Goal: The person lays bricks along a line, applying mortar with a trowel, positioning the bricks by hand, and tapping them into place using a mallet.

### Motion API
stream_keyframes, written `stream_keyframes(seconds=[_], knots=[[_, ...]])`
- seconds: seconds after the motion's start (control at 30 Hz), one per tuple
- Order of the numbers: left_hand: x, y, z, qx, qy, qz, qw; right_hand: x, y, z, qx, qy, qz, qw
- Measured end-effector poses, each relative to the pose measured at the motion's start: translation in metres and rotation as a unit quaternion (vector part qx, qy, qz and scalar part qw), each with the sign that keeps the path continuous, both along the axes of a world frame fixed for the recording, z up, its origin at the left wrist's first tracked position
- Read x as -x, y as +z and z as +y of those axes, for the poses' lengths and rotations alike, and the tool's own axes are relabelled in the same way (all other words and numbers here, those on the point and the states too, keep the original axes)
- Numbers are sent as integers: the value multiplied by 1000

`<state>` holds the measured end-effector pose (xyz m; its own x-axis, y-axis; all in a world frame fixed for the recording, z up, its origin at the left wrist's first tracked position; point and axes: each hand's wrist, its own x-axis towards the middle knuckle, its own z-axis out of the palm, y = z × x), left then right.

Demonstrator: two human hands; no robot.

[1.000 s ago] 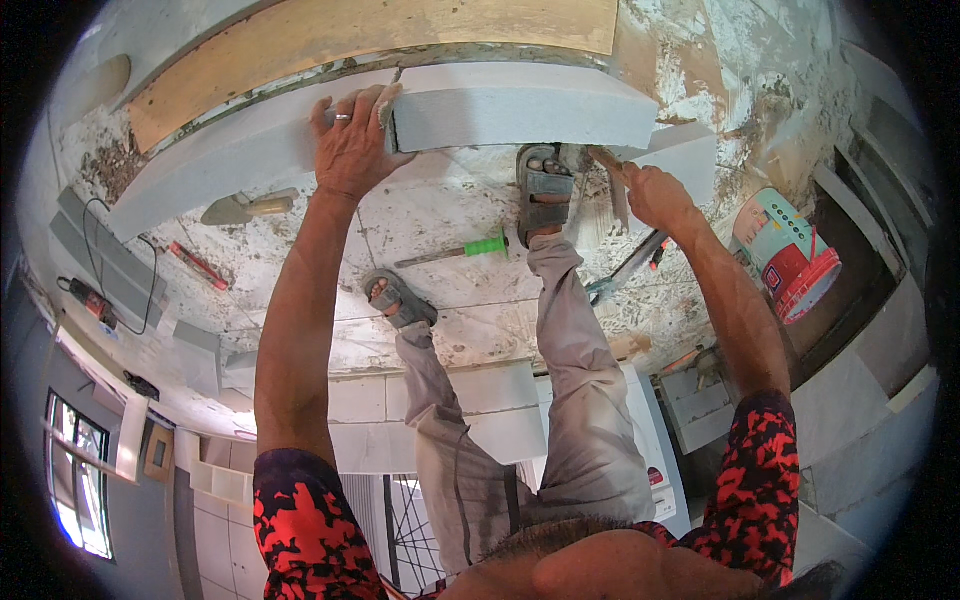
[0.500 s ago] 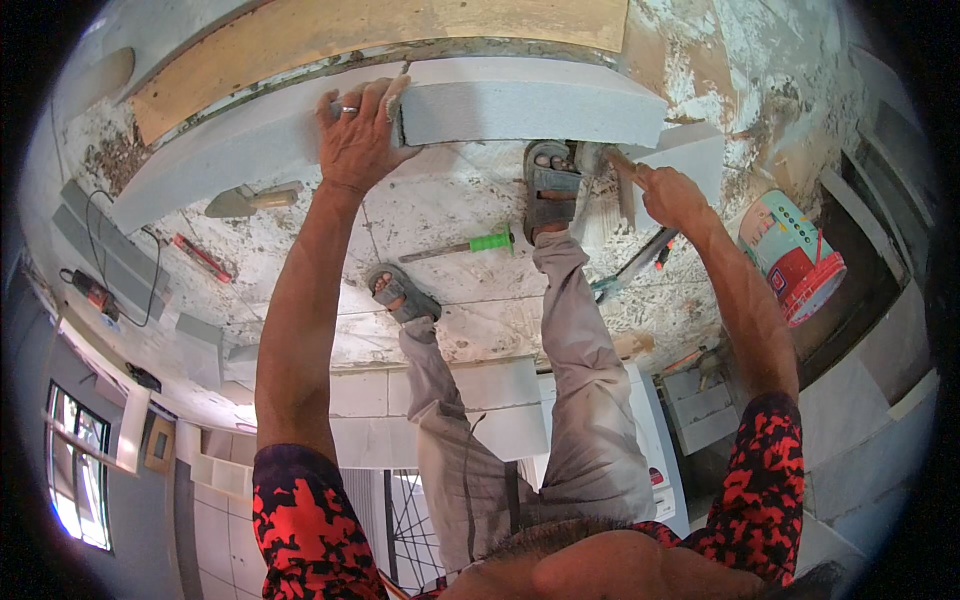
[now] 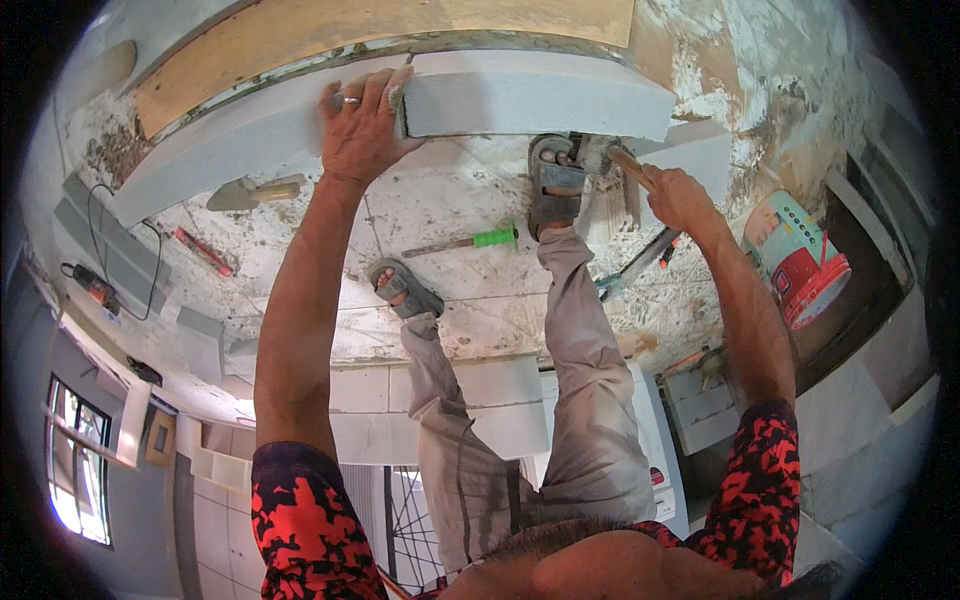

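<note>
Nearest, the person's grey-trousered legs [image 3: 590,370] are straddling the work, with the left sandal [image 3: 412,292] resting on the dirty tiled floor [image 3: 480,295] and the right sandal [image 3: 557,190] standing close by the long pale block [image 3: 540,108]. Between the feet a green-handled tool [image 3: 492,238] is lying loose; good footing is probably depending on stepping clear of it.

Farther out, the right hand [image 3: 682,198] is closing around a wooden-handled tool [image 3: 632,168], its grey head sitting near the block's lower edge, beside the toes. That head is showing too blurred to name, and whether it is touching the block is staying unclear. Working well here is likely calling for short, controlled strokes, angled away from the foot.

The left hand [image 3: 362,132] is lying across the neighbouring pale block [image 3: 235,148], fingers over its upper edge, just beside the joint; whether it is gripping the rough lump [image 3: 399,95] by the fingertips, I cannot tell. Steady, even pressure there is probably serving best, guarding the joint against slipping out of line.

Both blocks are lying end to end, and beyond them a yellowish board [image 3: 400,28] is running roughly alongside, perhaps offering a handy line for judging straightness.
</note>
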<state>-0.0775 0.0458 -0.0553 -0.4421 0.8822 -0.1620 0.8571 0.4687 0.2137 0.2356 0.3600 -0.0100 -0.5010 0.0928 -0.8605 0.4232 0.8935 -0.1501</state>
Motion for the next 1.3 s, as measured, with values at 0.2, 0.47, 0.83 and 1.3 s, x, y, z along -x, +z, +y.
stream_keyframes(seconds=[0.2, 0.47, 0.83, 1.3], knots=[[-1, 1, 0, -11, 13, -12, 1000, 29, 20, -12, 13, 3, -2, 1000], [-1, 0, 0, 7, 9, -2, 1000, 27, 35, -31, 57, -7, 50, 997], [-2, -1, 0, 10, 22, -21, 999, 100, 7, -127, 183, -19, 58, 981], [-1, 3, 3, -6, 9, -11, 1000, 128, -11, -140, 133, -64, 37, 988]])
